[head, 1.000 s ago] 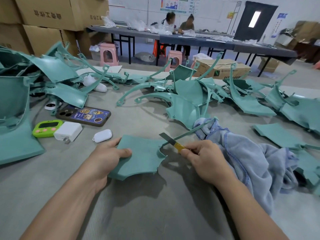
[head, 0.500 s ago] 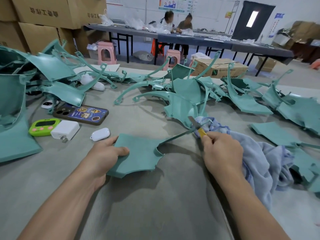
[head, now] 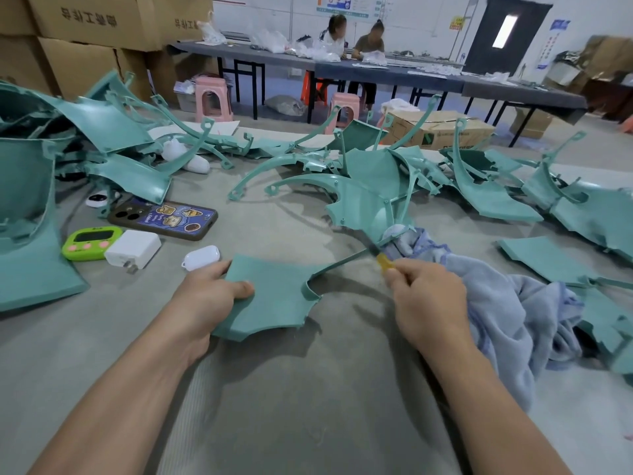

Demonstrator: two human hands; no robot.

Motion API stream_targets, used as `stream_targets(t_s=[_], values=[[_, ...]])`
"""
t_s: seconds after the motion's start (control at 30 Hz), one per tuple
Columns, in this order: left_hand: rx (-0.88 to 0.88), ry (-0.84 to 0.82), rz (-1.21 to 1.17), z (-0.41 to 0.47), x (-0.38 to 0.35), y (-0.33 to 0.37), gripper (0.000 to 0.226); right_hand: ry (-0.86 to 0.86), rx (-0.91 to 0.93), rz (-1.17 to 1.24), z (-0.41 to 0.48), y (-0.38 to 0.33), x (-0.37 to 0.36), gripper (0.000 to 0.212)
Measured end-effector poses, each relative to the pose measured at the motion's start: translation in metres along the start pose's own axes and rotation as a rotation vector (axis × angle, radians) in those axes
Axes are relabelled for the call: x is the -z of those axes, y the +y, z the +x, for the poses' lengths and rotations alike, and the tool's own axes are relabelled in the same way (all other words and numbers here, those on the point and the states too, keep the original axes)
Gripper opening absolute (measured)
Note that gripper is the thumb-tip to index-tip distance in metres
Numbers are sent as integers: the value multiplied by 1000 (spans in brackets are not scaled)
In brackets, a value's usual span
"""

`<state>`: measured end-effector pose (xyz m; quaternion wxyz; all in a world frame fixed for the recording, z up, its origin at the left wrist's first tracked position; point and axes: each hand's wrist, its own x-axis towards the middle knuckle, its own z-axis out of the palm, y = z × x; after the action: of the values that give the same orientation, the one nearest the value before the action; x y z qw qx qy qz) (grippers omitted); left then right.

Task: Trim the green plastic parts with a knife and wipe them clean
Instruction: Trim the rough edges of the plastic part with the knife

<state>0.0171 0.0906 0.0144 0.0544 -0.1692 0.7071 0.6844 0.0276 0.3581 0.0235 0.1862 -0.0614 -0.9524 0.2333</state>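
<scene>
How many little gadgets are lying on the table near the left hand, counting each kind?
Phone: 1
Green timer: 1
White charger: 1
White earbud case: 1
Small round black-and-white gadget, partly hidden: 1
Total: 5

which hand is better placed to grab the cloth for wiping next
Probably the right hand: it is next to the blue cloth, though it holds the knife and must put it down first. The left hand grips the green part, steadying it.
</scene>
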Motion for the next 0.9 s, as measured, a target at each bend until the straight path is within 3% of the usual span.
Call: stream_targets(t_s=[0.07,0.13,0.3,0.37,0.5,0.63,0.7,0.77,0.9], values=[[2,-7,1,0,0,0,23,-127,109,51,-9,-10,-8,28],[3,-13,2,-1,0,0,24,-188,98,-9,-9,-11,-13,25],[-5,-17,5,-1,-1,1,22,22,-152,-204,6,5,4,32],[-8,-14,11,-1,-2,0,23,40,-82,-108,0,2,2,34],[-14,-14,4,0,-1,-1,24,-159,86,-14,-10,-14,-14,32],[-33,-5,19,0,-2,-1,25,-4,-161,-170,8,2,-5,30],[-44,-1,36,-1,-2,-1,25,90,-196,-119,8,5,-1,32],[-50,6,45,-1,-2,-2,25,56,-83,-11,0,-3,-6,36],[-62,19,66,2,-1,-5,25,-192,95,66,-15,-18,-21,33]])
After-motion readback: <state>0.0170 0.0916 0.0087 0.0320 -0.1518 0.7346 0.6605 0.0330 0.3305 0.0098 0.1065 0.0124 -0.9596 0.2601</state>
